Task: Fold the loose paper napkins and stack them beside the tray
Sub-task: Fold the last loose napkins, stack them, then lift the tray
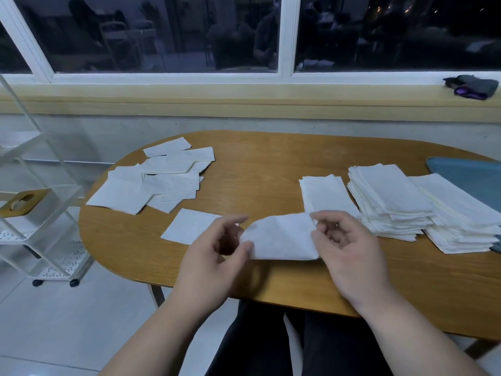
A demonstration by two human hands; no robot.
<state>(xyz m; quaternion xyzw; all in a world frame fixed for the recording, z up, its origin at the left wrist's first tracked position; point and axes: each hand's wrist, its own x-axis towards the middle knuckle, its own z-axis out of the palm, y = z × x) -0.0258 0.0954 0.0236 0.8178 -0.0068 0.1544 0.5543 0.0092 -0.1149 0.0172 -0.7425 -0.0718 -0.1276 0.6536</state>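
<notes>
Napkin [282, 240] pinched mid-fold over the tabletop [271, 164]
Left hand [217, 245] and right hand [349, 248] each pinch an edge of it, the left grip seemingly light. A slip could skew the crease, and careless placing might nudge the tall stacks [390, 199] beside the tray [477, 177].

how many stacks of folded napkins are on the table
3: a low stack just beyond the right hand, a tall stack to its right, and a third stack by the blue tray. More may lie past the frame edge.
</notes>
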